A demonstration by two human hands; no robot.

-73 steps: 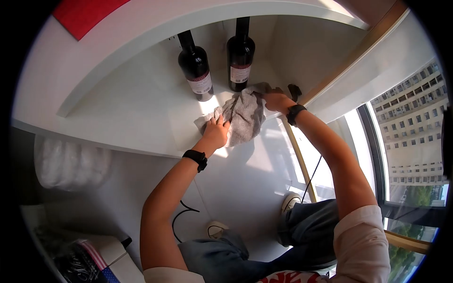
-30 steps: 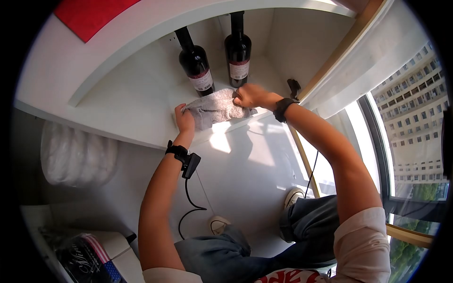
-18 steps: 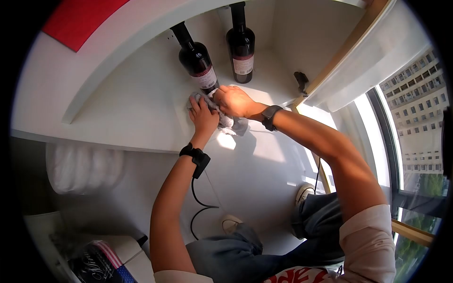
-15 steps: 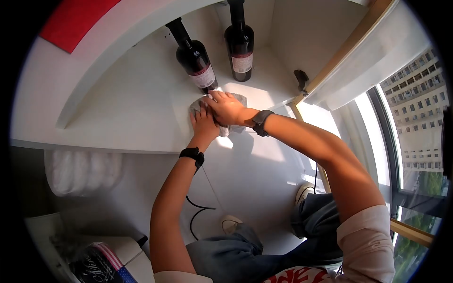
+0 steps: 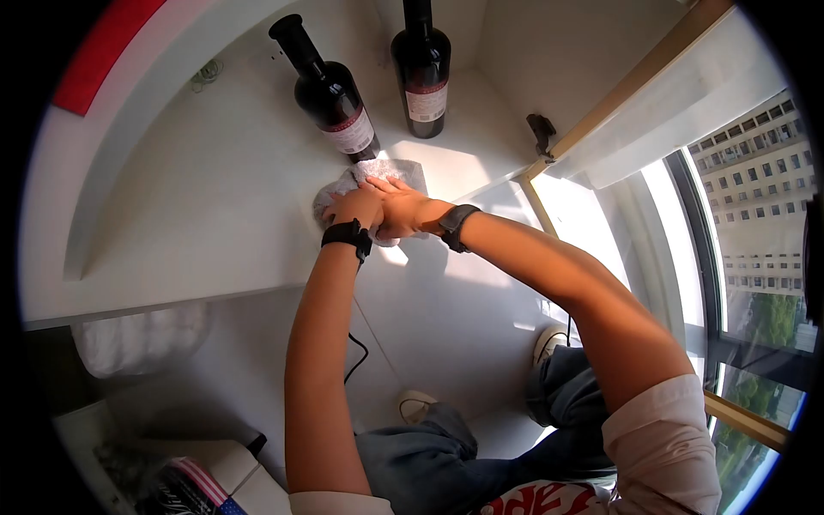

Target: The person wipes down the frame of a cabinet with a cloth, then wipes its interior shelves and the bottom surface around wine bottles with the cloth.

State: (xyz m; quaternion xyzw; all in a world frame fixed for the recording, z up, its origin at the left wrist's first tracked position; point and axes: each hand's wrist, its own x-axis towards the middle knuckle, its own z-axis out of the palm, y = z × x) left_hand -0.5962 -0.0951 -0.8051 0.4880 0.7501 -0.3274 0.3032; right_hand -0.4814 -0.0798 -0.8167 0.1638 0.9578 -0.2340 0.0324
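Observation:
A grey cloth [image 5: 411, 173] lies bunched on the white shelf [image 5: 189, 232], close to its front edge. My left hand [image 5: 355, 209] presses on the left part of the cloth, its fingers bent over it. Against it, my right hand [image 5: 402, 206] rests on the cloth with its fingers stretched out flat, the two hands touching. Just behind the cloth stands a dark bottle [image 5: 330, 99] with a red and white label. A second dark bottle [image 5: 422, 73] stands to its right, further from my hands.
A red sheet [image 5: 103, 51] lies on the upper surface at the top left. A black clip-like object [image 5: 541, 136] is near the wooden edge [image 5: 635, 81] at right. Below the shelf are a white plastic-wrapped bundle [image 5: 142, 339], a box [image 5: 249, 481] and a black cable [image 5: 359, 356].
The cloth went from spread out to bunched together. My hands came together on it, and my right hand opened from a grip to lie flat. The view has shifted, showing more of the shelf's left.

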